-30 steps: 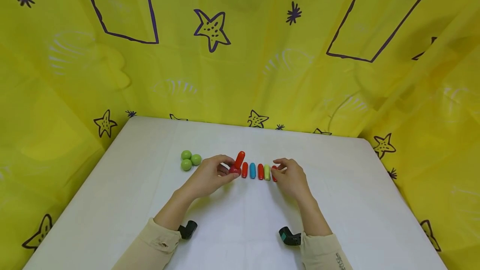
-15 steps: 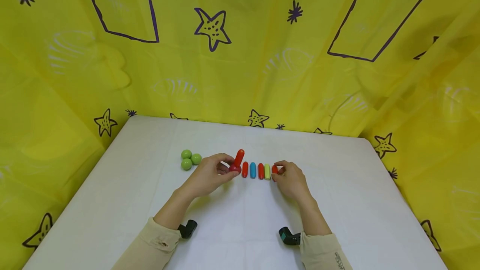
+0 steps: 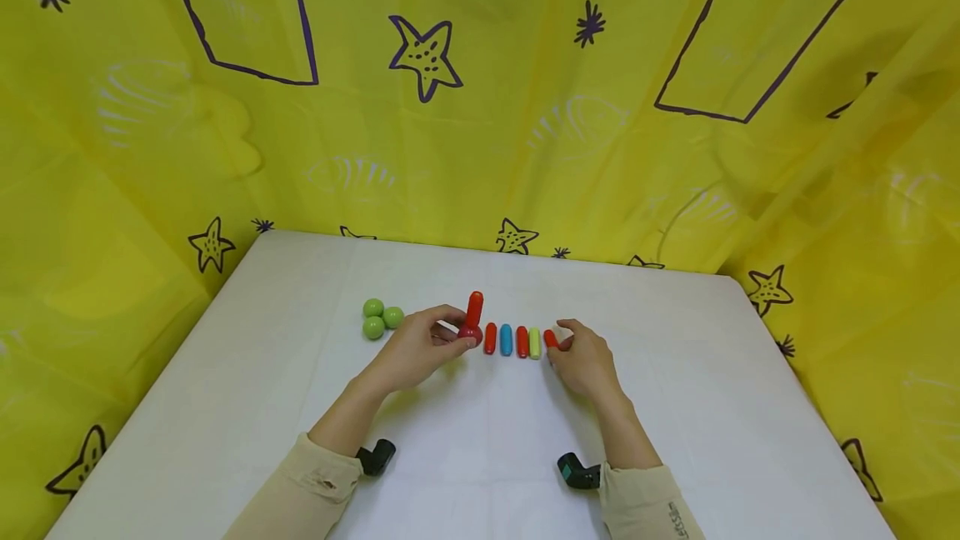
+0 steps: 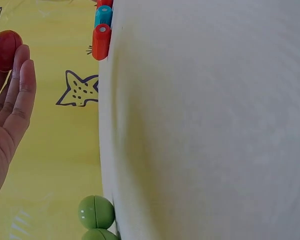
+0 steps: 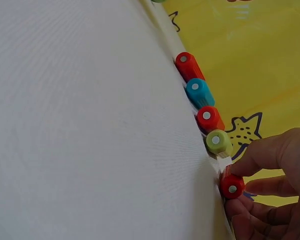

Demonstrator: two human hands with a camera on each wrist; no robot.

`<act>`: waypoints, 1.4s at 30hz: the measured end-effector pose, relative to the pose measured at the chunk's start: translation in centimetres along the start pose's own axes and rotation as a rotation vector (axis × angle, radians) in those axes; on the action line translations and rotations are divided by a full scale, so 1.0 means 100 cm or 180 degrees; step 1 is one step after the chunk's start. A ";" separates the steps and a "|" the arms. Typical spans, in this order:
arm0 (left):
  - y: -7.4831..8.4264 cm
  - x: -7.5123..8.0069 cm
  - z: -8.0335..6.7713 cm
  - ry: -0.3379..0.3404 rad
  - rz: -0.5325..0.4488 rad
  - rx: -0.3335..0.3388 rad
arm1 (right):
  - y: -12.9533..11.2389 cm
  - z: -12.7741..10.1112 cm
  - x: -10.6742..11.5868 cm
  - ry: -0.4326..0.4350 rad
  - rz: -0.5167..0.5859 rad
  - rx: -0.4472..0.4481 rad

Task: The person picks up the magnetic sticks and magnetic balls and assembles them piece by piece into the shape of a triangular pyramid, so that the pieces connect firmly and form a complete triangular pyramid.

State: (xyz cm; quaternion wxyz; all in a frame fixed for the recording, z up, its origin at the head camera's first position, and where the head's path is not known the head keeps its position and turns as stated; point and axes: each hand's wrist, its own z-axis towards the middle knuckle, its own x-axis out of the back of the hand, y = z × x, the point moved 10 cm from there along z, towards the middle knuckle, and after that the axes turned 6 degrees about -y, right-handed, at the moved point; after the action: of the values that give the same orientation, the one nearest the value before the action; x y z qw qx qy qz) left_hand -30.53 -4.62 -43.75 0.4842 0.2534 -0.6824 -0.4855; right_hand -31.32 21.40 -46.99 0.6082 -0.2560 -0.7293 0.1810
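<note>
left hand point(image 3: 420, 346) pinching red ball point(image 3: 470, 334) under upright red plastic capsule point(image 3: 475, 307) | right hand point(image 3: 581, 359) pinching end red capsule point(image 3: 551, 339) | row of four capsules point(image 3: 513, 341) laid on white desk point(image 3: 480, 440); three green balls point(image 3: 379, 318) untouched

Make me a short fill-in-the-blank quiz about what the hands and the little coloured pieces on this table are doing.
1. The left hand holds a red ball with a red stick standing ____ on it.
2. Between the two hands lie four sticks in a row; the second from the left is ____.
3. The right hand pinches a ____ stick.
4. Left of the left hand sit ____ green balls.

Missing words: upright; blue; red; three
</note>
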 end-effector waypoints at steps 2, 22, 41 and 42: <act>-0.001 0.000 0.000 0.0003 -0.0022 0.0035 | 0.002 0.000 0.000 -0.0017 0.0024 -0.0037; -0.008 0.000 0.002 -0.0060 -0.0308 0.0015 | -0.025 -0.008 0.017 -0.0051 0.0548 0.0561; -0.004 0.000 0.002 -0.0129 -0.0481 0.0038 | -0.068 -0.032 0.018 -0.0079 0.0553 0.1194; -0.004 -0.001 0.001 -0.0147 -0.0505 0.0030 | -0.072 -0.034 0.017 -0.0094 0.0550 0.1251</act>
State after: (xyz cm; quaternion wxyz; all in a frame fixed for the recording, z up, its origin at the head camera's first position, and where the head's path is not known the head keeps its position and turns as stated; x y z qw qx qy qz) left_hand -30.68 -4.63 -44.12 0.4271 0.2977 -0.6734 -0.5249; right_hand -29.32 16.51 -40.84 0.6179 -0.1913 -0.6641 0.3749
